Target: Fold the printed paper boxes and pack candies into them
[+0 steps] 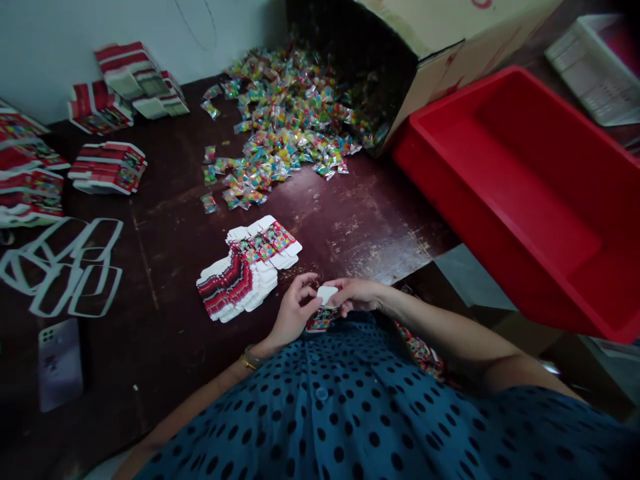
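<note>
Close to my body, a small printed candy box (320,323) with a white flap (327,295) sits between my two hands. My left hand (295,310) grips it from the left, thumb near the flap and fingers curled. From the right, my right hand (357,295) pinches the flap side with thumb and fingers. The box's lower part is partly hidden by my hands and shirt. Just beyond my left hand lies a fanned stack of flat candy boxes (235,287), red and white. Farther back is a heap of small clear candy packets (280,133).
A large carton (440,73) lies on its side behind the packets. At right stands a red plastic tub (500,200), with a white basket (595,67) beyond. Bundled boxes (107,167), white paper loops (95,287) and a phone (60,363) are at left.
</note>
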`<state>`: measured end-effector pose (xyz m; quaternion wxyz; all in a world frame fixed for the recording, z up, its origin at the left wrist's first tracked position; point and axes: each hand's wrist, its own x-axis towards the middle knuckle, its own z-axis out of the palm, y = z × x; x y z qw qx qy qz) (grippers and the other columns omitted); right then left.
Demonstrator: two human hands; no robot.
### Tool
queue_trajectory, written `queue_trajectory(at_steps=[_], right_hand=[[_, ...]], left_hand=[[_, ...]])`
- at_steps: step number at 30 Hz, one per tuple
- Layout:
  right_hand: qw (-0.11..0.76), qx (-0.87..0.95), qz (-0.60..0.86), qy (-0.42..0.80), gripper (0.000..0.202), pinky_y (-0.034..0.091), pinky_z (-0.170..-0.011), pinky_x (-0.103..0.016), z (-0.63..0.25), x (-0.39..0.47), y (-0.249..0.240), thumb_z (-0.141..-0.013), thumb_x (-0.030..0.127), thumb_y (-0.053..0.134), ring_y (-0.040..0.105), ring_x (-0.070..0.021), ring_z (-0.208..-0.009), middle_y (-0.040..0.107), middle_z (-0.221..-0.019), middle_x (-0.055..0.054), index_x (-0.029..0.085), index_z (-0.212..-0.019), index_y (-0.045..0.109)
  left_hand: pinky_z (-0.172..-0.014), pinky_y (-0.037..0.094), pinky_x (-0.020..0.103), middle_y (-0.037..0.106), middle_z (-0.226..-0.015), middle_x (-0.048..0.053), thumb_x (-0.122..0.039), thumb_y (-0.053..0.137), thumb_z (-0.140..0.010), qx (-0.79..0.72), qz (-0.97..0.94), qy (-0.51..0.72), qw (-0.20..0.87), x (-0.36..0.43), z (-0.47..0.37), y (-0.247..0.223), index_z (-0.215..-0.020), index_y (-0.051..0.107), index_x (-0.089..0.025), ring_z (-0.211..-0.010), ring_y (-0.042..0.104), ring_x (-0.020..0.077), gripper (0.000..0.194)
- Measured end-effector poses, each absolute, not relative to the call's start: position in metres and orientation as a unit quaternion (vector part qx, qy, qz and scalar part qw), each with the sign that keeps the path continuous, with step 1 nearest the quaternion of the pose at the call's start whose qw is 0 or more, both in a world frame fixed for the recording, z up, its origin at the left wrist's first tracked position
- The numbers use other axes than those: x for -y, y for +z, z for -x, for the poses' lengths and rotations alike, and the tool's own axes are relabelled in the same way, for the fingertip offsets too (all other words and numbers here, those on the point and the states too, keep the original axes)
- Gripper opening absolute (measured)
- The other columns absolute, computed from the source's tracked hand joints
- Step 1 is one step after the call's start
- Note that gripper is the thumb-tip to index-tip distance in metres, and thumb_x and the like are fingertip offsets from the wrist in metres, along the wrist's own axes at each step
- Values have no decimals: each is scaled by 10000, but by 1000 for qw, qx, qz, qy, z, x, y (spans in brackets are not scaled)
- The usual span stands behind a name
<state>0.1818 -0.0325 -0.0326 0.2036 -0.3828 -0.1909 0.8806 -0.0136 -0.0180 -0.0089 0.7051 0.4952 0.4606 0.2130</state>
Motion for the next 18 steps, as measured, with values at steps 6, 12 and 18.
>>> queue_trajectory(at_steps=[6,12,18], right_hand=[[275,454,463,709,353,508,-540,-205,-169,36,-21,-855,454,569,586,-85,-581,639,-791,-14,131,-776,686],[321,586,494,556,230,493,-823,-292,-159,42,-18,-866,347,603,635,-164,-879,683,-933,-56,193,-974,736],[314,665,473,485,222,484,-777,-258,-166,42,-17,-890,293,573,623,-146,-847,659,-933,-58,219,-1034,726]], left_hand=[[-834,453,298,699,-956,61,-179,624,-683,-462,-256,190,828,16,10,-21,-1210,565,-150,-901,621,186,532],[-984,417,381,606,-1278,113,-236,660,-697,-392,-286,163,859,16,30,-27,-1256,566,-171,-1153,564,250,571],[-1043,385,376,507,-1389,150,-186,723,-697,-394,-433,162,794,17,35,-29,-1415,389,-173,-1232,518,258,792]])
